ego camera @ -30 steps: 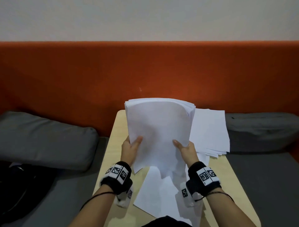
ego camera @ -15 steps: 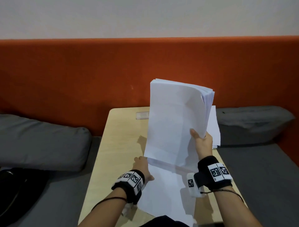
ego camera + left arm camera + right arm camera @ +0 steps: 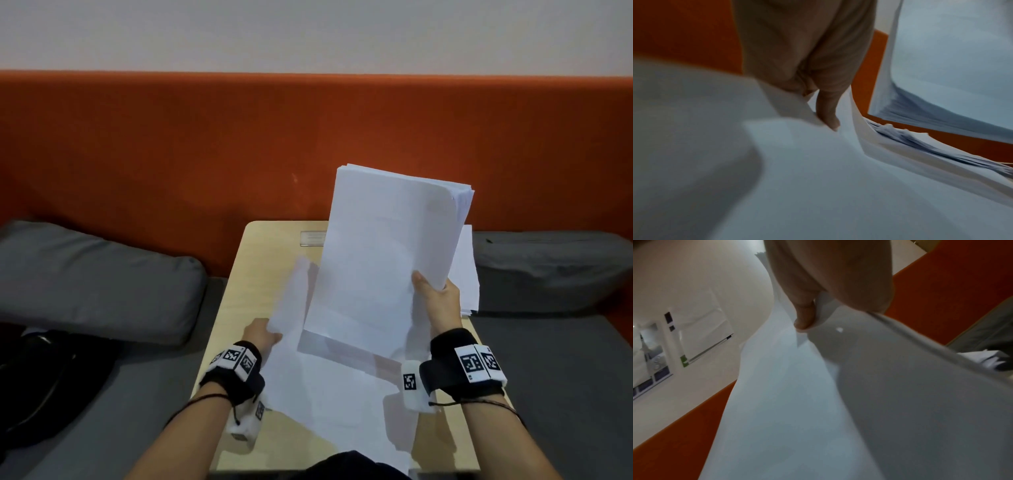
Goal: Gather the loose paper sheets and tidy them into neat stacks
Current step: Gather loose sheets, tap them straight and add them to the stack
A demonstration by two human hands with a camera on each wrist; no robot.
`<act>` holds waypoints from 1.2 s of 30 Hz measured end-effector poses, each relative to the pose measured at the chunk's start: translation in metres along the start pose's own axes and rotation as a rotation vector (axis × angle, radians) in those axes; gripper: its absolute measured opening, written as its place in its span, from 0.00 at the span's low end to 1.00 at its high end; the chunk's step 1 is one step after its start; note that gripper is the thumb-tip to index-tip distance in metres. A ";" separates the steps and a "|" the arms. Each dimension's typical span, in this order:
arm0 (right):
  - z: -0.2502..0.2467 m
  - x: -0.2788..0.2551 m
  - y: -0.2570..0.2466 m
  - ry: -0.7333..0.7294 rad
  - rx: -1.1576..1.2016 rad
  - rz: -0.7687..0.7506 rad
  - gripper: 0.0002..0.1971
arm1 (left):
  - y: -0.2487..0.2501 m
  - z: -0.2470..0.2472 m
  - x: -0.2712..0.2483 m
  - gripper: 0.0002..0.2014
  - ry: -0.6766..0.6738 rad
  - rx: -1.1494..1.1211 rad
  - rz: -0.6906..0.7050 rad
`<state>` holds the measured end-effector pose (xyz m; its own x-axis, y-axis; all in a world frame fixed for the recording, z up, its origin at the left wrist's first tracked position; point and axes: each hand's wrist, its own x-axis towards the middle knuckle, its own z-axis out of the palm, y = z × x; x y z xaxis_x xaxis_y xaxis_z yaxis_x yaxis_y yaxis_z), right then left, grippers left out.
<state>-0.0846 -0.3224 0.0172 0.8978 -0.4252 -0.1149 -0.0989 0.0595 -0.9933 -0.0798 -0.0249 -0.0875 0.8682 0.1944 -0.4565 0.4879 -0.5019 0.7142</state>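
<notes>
The right hand [image 3: 440, 301] grips an upright sheaf of paper [image 3: 383, 260] by its lower right edge, long axis running toward 12 o'clock, above the table [image 3: 239, 308]. The left hand [image 3: 262, 334], at about 8 o'clock from the sheaf, pinches a loose sheet [image 3: 291, 301] curling up just beside it; I judge that sheet joins the sheaf next. A second stack [image 3: 467, 274] lies at 3 o'clock. Only the left wrist view shows the pinching fingers [image 3: 828, 113] and the stack's fanned edges.

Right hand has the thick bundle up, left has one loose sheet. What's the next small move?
Probably slide the loose sheet that the left hand pinches against the bundle gripped upright by the right hand; more sheets remain on the table.
</notes>
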 end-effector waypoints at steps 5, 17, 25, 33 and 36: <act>0.012 0.000 0.010 -0.113 -0.054 0.100 0.15 | -0.025 -0.008 0.010 0.16 0.054 -0.123 -0.030; 0.066 -0.007 0.075 -0.516 -0.856 0.261 0.33 | -0.014 -0.010 0.023 0.49 -0.078 -0.168 -0.129; 0.095 -0.012 0.086 -0.406 -1.199 0.266 0.33 | -0.025 -0.007 0.023 0.26 -0.079 -0.236 0.055; 0.079 -0.002 0.078 -0.295 -0.203 0.414 0.23 | 0.037 -0.034 -0.033 0.13 0.172 -0.261 0.537; 0.072 -0.012 0.043 -0.422 0.146 0.351 0.11 | 0.057 -0.047 -0.042 0.13 0.196 -0.408 0.616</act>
<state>-0.0681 -0.2495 -0.0235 0.9186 0.0382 -0.3934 -0.3886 0.2692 -0.8812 -0.0847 -0.0218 -0.0027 0.9759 0.1452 0.1629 -0.1279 -0.2243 0.9661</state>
